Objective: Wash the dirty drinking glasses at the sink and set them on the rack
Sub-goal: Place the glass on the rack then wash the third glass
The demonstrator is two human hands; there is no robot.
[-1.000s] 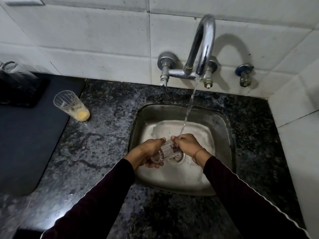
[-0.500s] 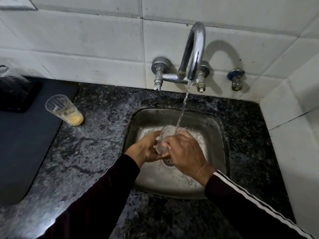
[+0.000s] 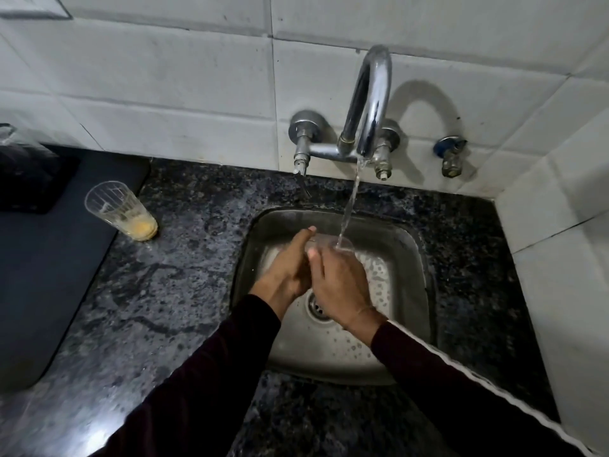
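Observation:
Over the steel sink (image 3: 417, 258) both hands grip one clear drinking glass (image 3: 333, 243), held upright under the running tap (image 3: 370, 103). Water falls into its open rim. My left hand (image 3: 290, 270) wraps the glass from the left and my right hand (image 3: 339, 285) from the right, so most of the glass is hidden. A second glass (image 3: 120, 211) with yellow residue at its bottom stands on the granite counter (image 3: 184, 291), left of the sink, untouched.
A dark mat (image 3: 49, 265) covers the counter at the left, with a dark object (image 3: 29, 173) at its far end. A small valve (image 3: 451, 158) sticks out of the tiled wall to the right of the tap. The sink drain (image 3: 318, 306) shows below my hands.
The glass went from lying sideways low in the sink to upright under the stream. Both hands rose and closed around it.

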